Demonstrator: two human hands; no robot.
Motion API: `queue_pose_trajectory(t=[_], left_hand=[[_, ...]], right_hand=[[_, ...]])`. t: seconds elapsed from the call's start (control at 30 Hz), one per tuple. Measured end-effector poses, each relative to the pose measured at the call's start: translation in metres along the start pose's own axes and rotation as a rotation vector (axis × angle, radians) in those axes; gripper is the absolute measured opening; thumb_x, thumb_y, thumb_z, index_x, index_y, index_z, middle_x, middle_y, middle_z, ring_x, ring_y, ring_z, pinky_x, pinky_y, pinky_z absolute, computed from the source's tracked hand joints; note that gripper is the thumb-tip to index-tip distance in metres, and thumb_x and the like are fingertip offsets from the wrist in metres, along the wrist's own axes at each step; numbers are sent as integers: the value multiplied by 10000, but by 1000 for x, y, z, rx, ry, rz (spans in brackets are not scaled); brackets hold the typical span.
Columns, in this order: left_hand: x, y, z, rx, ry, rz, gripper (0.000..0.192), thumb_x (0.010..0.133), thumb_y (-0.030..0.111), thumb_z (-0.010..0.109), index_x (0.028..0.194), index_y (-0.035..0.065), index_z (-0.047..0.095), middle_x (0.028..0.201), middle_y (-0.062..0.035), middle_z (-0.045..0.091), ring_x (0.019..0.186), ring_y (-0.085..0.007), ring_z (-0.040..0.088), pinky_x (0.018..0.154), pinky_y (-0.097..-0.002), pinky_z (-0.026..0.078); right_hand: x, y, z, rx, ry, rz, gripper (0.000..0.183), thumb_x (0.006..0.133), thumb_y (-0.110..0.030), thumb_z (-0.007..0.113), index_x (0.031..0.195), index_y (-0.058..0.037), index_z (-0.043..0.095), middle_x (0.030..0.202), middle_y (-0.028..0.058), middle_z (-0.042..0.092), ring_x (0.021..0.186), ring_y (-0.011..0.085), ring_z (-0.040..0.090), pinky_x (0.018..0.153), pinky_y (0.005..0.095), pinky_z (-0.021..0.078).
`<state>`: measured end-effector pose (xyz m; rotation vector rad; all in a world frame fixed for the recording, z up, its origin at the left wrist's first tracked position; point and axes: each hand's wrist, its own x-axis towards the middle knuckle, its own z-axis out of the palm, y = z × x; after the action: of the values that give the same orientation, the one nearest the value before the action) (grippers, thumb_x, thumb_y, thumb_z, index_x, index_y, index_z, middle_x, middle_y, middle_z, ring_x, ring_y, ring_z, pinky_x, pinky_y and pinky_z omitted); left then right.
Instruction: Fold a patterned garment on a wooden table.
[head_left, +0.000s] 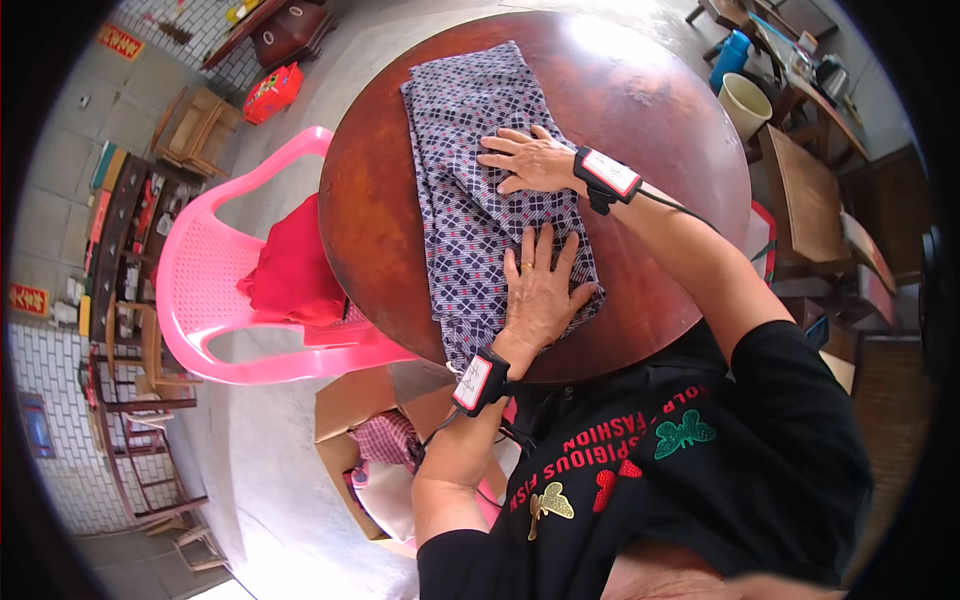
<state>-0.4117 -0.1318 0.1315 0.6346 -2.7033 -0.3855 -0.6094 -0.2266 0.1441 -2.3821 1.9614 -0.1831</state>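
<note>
A folded garment of navy, grey and white patterned fabric with small red marks (472, 112) lies lengthwise on a round, dark reddish-brown wooden table (652, 112). My left hand (541, 289) rests palm down on its nearer part, fingers spread, with a ring on one finger. Farther up, my right hand (529, 160) also lies flat on the fabric, fingers apart. Creases run through the cloth between and beside both hands. A narrow end of the fabric reaches the table's near edge by my left wrist. Each wrist wears a strapped black device with a white label.
A pink plastic chair (202, 277) holding red cloth (296, 262) stands against the table's left side. Below is an open cardboard box (337, 450) with checked cloth. A cream bucket (745, 105), blue flask (731, 56) and wooden furniture stand at the right.
</note>
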Motion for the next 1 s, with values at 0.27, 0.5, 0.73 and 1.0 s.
queue_pose_trajectory(t=[0.27, 0.5, 0.73, 1.0], left_hand=[[0, -62, -76, -93, 53, -226, 575, 845, 405, 596, 1323, 117, 461, 1339, -227, 419, 1261, -380, 389, 1001, -522, 335], [-51, -98, -59, 185, 10, -421, 604, 798, 237, 667, 1350, 141, 440, 1124, -196, 487, 1036, -382, 515, 900, -466, 431], [-21, -78, -43, -39, 44, -524, 579, 779, 62, 565, 1336, 81, 411, 1062, -198, 454, 962, -380, 529, 856, -439, 452], [-3, -61, -13, -354, 157, -465, 649, 747, 101, 644, 1344, 35, 398, 1079, -216, 507, 1036, -368, 510, 914, -420, 419]], right_hand=[[-66, -4, -6, -32, 231, -137, 505, 903, -470, 509, 1351, -241, 467, 1476, 62, 327, 1374, 256, 284, 1076, 594, 223], [-125, 9, -25, 77, 270, -358, 533, 740, -31, 527, 1248, -191, 541, 1395, 98, 421, 1327, 277, 360, 1071, 501, 272], [-154, -10, -12, 101, 316, -435, 443, 765, -76, 584, 1179, -230, 568, 1321, 90, 465, 1276, 269, 415, 1030, 479, 332], [-153, 43, -2, 34, 283, -319, 170, 795, -126, 566, 946, -183, 617, 1310, 25, 494, 1319, 245, 367, 1067, 499, 298]])
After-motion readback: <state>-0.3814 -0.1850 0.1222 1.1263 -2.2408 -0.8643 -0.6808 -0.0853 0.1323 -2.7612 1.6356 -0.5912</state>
